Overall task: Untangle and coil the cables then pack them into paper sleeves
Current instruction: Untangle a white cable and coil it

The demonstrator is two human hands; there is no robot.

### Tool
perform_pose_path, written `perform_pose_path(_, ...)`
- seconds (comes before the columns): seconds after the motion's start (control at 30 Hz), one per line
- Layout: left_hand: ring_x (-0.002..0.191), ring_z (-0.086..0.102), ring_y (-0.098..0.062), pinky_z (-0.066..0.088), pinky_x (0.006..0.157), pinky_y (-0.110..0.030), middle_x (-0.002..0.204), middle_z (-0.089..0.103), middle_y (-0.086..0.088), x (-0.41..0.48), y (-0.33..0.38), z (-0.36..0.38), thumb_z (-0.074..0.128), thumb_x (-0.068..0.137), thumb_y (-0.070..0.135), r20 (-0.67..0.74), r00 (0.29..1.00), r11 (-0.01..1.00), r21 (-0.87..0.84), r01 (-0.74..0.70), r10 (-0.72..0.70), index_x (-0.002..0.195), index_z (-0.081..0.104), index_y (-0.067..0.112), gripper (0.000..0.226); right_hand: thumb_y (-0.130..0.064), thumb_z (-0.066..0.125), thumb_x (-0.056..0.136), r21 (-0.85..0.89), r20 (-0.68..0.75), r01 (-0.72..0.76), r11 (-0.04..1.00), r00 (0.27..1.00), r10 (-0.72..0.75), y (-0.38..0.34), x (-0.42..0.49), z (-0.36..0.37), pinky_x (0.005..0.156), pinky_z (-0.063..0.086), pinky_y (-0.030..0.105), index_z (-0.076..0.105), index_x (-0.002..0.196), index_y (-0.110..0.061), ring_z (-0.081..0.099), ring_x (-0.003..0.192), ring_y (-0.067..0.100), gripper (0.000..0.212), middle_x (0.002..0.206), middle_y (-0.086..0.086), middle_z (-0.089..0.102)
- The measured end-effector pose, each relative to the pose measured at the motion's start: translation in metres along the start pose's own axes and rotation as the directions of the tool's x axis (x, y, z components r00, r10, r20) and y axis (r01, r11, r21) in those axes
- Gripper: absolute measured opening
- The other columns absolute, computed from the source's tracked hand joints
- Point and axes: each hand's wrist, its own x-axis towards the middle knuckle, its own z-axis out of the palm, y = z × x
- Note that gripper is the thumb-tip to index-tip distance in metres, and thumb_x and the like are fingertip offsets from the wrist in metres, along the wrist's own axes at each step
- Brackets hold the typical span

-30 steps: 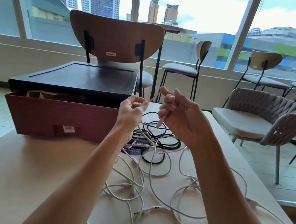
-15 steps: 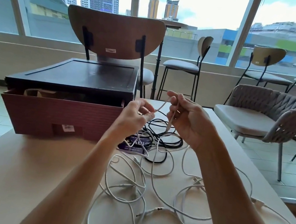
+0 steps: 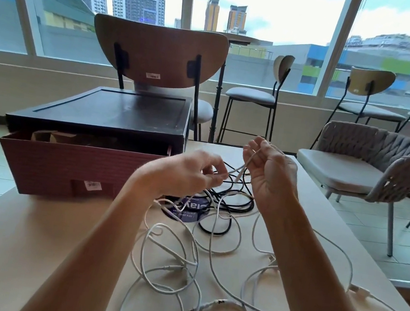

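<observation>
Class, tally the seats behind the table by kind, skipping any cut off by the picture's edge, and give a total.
Wooden-backed chairs: 2
Tall bar stool: 1
Woven armchair: 1
Total: 4

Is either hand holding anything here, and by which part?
Both hold one white cable. The right hand pinches it near its free end, plug hanging below the fingers. The left hand pinches the strand further along, above the tangle.
</observation>
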Motion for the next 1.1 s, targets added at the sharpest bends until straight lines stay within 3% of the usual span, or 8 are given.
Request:
perform_pose_path(0.1, 0.079, 0.063, -0.016, 0.055, 0.075, -0.035, 0.087, 0.067, 0.004, -0.006, 0.003, -0.008, 0.058, 0.1, 0.026, -0.032, 0.999, 0.997, 0.071, -0.039, 0.042, 0.102, 0.071, 0.023, 0.013, -0.009, 0.052, 0.099, -0.413, 0.088, 0.189, 0.891, 0.982, -0.168, 0.001, 0.0, -0.009, 0.086, 0.054, 0.039, 0.07, 0.088, -0.013, 0.065, 0.1, 0.032, 0.021, 0.093, 0.032, 0.065)
perform_pose_path(0.13, 0.086, 0.065, -0.016, 0.055, 0.083, -0.037, 0.09, 0.069, 0.006, -0.007, 0.003, -0.012, 0.059, 0.1, 0.026, -0.076, 0.994, 0.994, 0.091, -0.065, 0.072, 0.099, 0.072, 0.024, 0.013, -0.012, 0.052, 0.1, -0.543, 0.161, 0.234, 0.806, 0.972, -0.173, 0.001, -0.001, -0.011, 0.088, 0.055, 0.043, 0.071, 0.09, -0.015, 0.049, 0.097, 0.015, 0.022, 0.098, 0.032, 0.066)
perform_pose_path(0.17, 0.089, 0.065, -0.012, 0.054, 0.086, -0.035, 0.091, 0.07, 0.009, -0.008, 0.003, -0.015, 0.06, 0.099, 0.025, -0.125, 0.986, 0.99, 0.106, -0.094, 0.107, 0.095, 0.073, 0.025, 0.013, -0.013, 0.05, 0.102, -0.634, 0.233, 0.26, 0.729, 0.962, -0.14, 0.0, -0.003, -0.012, 0.093, 0.055, 0.045, 0.071, 0.095, -0.014, 0.045, 0.116, 0.052, 0.022, 0.104, 0.029, 0.068)
perform_pose_path(0.2, 0.085, 0.064, -0.006, 0.053, 0.084, -0.031, 0.087, 0.069, 0.013, -0.008, 0.003, -0.018, 0.062, 0.098, 0.024, -0.179, 0.973, 0.985, 0.12, -0.123, 0.143, 0.092, 0.073, 0.026, 0.013, -0.013, 0.047, 0.104, -0.685, 0.297, 0.275, 0.675, 0.951, -0.086, -0.001, -0.005, -0.011, 0.095, 0.055, 0.042, 0.069, 0.102, -0.008, 0.069, 0.101, 0.031, 0.023, 0.105, 0.023, 0.071)
perform_pose_path(0.33, 0.057, 0.051, 0.005, 0.036, 0.058, -0.012, 0.062, 0.06, 0.028, -0.008, 0.003, -0.021, 0.068, 0.093, 0.026, -0.422, 0.862, 0.957, 0.191, -0.217, 0.28, 0.081, 0.07, 0.028, 0.013, -0.012, 0.037, 0.107, -0.751, 0.495, 0.267, 0.604, 0.833, 0.247, -0.008, -0.018, 0.0, 0.075, 0.058, 0.024, 0.059, 0.109, 0.009, 0.074, 0.084, 0.022, 0.031, 0.096, 0.02, 0.074)
perform_pose_path(0.47, 0.054, 0.05, 0.007, 0.034, 0.055, -0.012, 0.06, 0.057, 0.031, -0.007, -0.003, -0.025, 0.071, 0.09, 0.032, -0.585, 0.758, 0.957, 0.146, -0.252, 0.289, 0.078, 0.07, 0.026, 0.014, -0.012, 0.035, 0.107, -0.698, 0.558, 0.259, 0.667, 0.78, 0.281, -0.011, -0.026, 0.006, 0.057, 0.046, 0.022, 0.06, 0.108, 0.01, 0.057, 0.057, 0.017, 0.033, 0.074, 0.015, 0.07)
perform_pose_path(0.8, 0.051, 0.041, -0.005, 0.036, 0.052, -0.019, 0.064, 0.058, 0.016, 0.002, -0.024, -0.026, 0.068, 0.093, 0.034, -0.701, 0.69, 0.961, -0.019, -0.275, 0.184, 0.082, 0.065, 0.03, 0.012, -0.018, 0.036, 0.107, -0.546, 0.618, 0.119, 0.829, 0.725, 0.303, -0.023, -0.034, 0.014, 0.053, 0.029, 0.023, 0.063, 0.103, 0.004, 0.031, 0.05, 0.01, 0.035, 0.054, -0.001, 0.041)
perform_pose_path(1.1, 0.061, 0.052, -0.01, 0.046, 0.059, -0.029, 0.078, 0.066, 0.006, 0.008, -0.029, -0.02, 0.06, 0.099, 0.024, -0.557, 0.811, 0.976, -0.008, -0.22, 0.178, 0.097, 0.071, 0.028, 0.012, -0.014, 0.046, 0.097, -0.154, 0.64, -0.214, 0.965, 0.722, 0.263, -0.018, -0.029, 0.013, 0.056, 0.055, 0.017, 0.063, 0.1, 0.002, 0.065, 0.058, 0.008, 0.024, 0.088, 0.012, 0.075)
